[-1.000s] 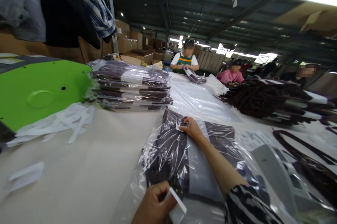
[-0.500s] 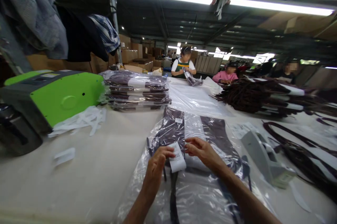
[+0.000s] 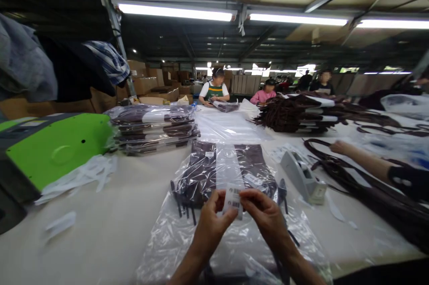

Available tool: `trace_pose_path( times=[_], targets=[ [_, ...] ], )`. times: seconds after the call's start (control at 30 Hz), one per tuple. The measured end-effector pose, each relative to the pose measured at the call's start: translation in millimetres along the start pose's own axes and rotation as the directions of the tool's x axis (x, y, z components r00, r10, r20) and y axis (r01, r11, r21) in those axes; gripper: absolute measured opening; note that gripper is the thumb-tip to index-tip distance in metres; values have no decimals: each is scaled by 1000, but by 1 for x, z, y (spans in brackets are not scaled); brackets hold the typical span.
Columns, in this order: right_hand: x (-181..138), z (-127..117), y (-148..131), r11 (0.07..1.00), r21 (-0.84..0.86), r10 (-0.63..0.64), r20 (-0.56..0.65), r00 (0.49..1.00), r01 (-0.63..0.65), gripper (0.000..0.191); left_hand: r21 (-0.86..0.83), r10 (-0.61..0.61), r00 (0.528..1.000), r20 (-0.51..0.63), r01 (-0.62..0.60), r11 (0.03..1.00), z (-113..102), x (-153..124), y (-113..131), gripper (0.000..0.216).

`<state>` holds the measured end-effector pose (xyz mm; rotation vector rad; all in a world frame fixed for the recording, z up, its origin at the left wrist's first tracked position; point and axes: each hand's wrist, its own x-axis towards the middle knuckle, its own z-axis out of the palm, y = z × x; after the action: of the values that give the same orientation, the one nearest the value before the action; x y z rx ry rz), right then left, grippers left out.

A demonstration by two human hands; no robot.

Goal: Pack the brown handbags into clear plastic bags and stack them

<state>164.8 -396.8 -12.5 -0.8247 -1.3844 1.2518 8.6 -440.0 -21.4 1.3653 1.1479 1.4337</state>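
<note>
Between my two hands is a small white barcode label. My left hand pinches its left side, thumb across the lower part. At its upper right edge, my right hand grips it with thumb and fingertips. Beneath them lies a dark brown folded garment with a white paper band down its middle. A clear plastic bag covers the garment and spreads toward me. A small white tag shows near the garment's top left.
A bright green machine stands at left beside white paper strips. Bagged garments are stacked behind. On the right are a tape dispenser, brown straps and another person's hand. Co-workers sit across the table.
Both hands have closed on the label and lifted it, turned barcode side up. My view has swung right. Another person's arm has come in at the right.
</note>
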Motion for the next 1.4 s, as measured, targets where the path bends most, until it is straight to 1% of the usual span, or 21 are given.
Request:
trace_pose_path(
  times=[0.07, 0.13, 0.2, 0.33, 0.37, 0.43, 0.5, 0.53, 0.57, 0.6, 0.67, 0.7, 0.73, 0.8, 0.9, 1.07, 1.23, 1.33, 1.4],
  targets=[
    [-5, -10, 2, 1000, 6, 22, -12, 1000, -22, 30, 36, -32, 995, 91, 28, 999, 9, 1, 2, 20],
    [-10, -21, 6, 999, 30, 45, -1, 999, -45, 33, 85, -33, 991, 129, 22, 996, 19, 3, 3, 20],
    [-15, -31, 12, 998, 38, 58, 0, 998, -58, 38, 110, -8, 987, 158, -9, 994, 29, 5, 3, 22],
    [-23, -55, 24, 997, -5, 70, 0, 998, -70, 41, 213, 11, 976, 217, -58, 975, 45, 10, -2, 21],
    [-24, -61, 25, 998, -33, 55, 8, 998, -55, 40, 251, 12, 974, 225, -70, 965, 48, 11, -5, 20],
    [-27, -71, 25, 991, -135, -19, 19, 1000, 22, 32, 314, 39, 974, 224, -110, 943, 53, 13, -11, 19],
    [-28, -77, 24, 957, -266, -117, 23, 993, 118, 23, 330, 78, 976, 203, -143, 933, 56, 15, -17, 18],
    [-27, -79, 22, 936, -316, -152, 34, 988, 155, 19, 312, 86, 980, 179, -140, 940, 57, 15, -20, 16],
    [-27, -80, 22, 920, -346, -176, 48, 983, 181, 17, 279, 81, 985, 151, -121, 953, 58, 15, -22, 13],
    [-26, -80, 21, 912, -357, -189, 64, 980, 199, 17, 240, 61, 990, 128, -90, 967, 58, 16, -24, 15],
    [-24, -79, 21, 909, -354, -194, 107, 975, 219, 19, 185, -2, 993, 116, -20, 983, 56, 17, -27, 38],
    [-23, -78, 22, 910, -350, -191, 128, 973, 224, 20, 186, -30, 990, 136, 4, 983, 54, 18, -28, 44],
    [-22, -77, 23, 910, -351, -179, 143, 973, 219, 20, 204, -54, 985, 162, 20, 979, 52, 19, -30, 42],
    [-20, -75, 25, 916, -366, -125, 135, 983, 167, 21, 259, -95, 977, 191, 43, 965, 46, 22, -33, 28],
    [-17, -71, 27, 924, -378, -29, 83, 996, 58, 23, 336, -147, 974, 173, 82, 938, 38, 26, -35, 24],
    [-11, -65, 29, 940, -334, -36, 109, 993, 71, 25, 427, -139, 978, 158, 59, 902, 31, 27, -32, 16],
    [-5, -58, 33, 951, -310, 43, 89, 995, -13, 28, 411, -113, 980, 164, 36, 911, 25, 25, -29, 17],
    [-2, -56, 33, 934, -357, 62, 145, 987, -7, 27, 438, -75, 982, 174, -9, 899, 21, 25, -30, 16],
    [0, -56, 33, 927, -374, 86, 177, 980, -13, 27, 464, -69, 983, 171, -18, 886, 18, 26, -32, 16]
  ],
)
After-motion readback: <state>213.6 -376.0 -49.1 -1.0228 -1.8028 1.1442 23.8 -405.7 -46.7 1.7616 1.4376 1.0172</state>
